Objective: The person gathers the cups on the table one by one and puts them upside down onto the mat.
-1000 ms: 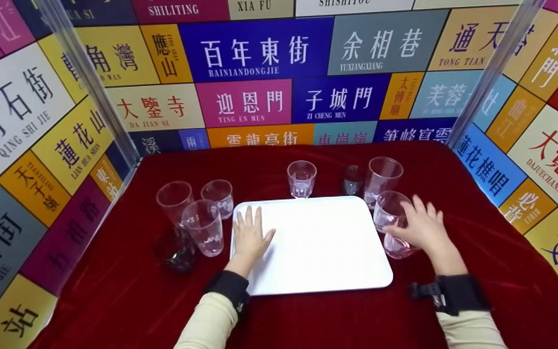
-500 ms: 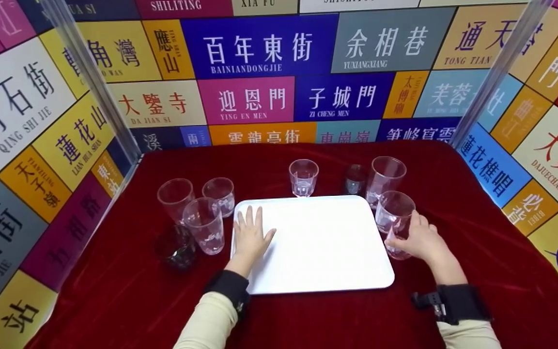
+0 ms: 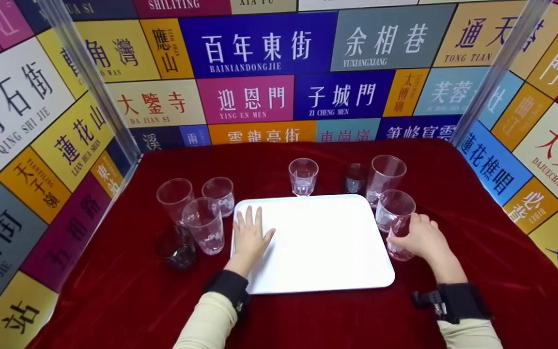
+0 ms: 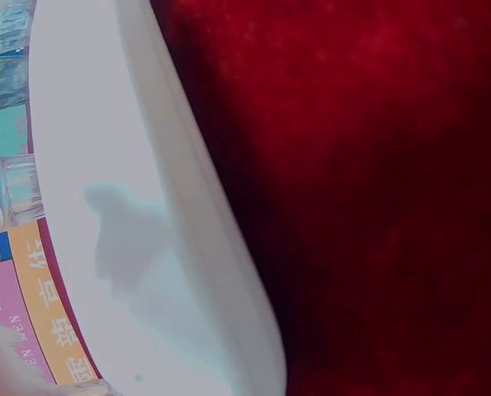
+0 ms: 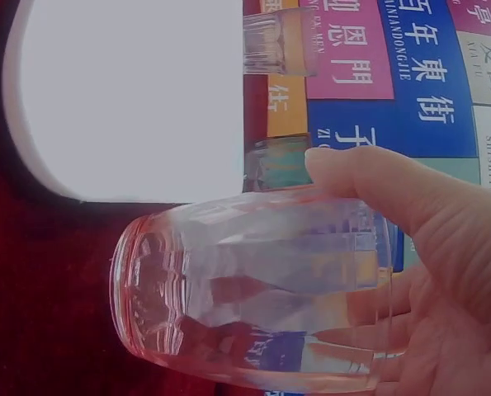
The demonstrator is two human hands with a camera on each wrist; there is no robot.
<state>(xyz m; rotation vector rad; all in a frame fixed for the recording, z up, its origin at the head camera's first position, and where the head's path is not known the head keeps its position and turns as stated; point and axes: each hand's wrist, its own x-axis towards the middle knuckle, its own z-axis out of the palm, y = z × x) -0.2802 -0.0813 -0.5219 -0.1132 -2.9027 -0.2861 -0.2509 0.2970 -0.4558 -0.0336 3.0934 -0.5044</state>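
Red tablecloth (image 3: 114, 291), then the white tray (image 3: 327, 242) — her left hand (image 3: 251, 237) lies flat on it, fingers spread, likely steadying it. Right hand (image 3: 422, 240) curls round 1 pink glass (image 3: 396, 224) just beside the tray's right edge.

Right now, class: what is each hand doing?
Left hand: open, flat on the white tray.
Right hand: grip closed round the pink glass.

Red cloth (image 3: 114, 291), clear glasses (image 3: 204, 232), sign-covered walls (image 3: 259, 48)
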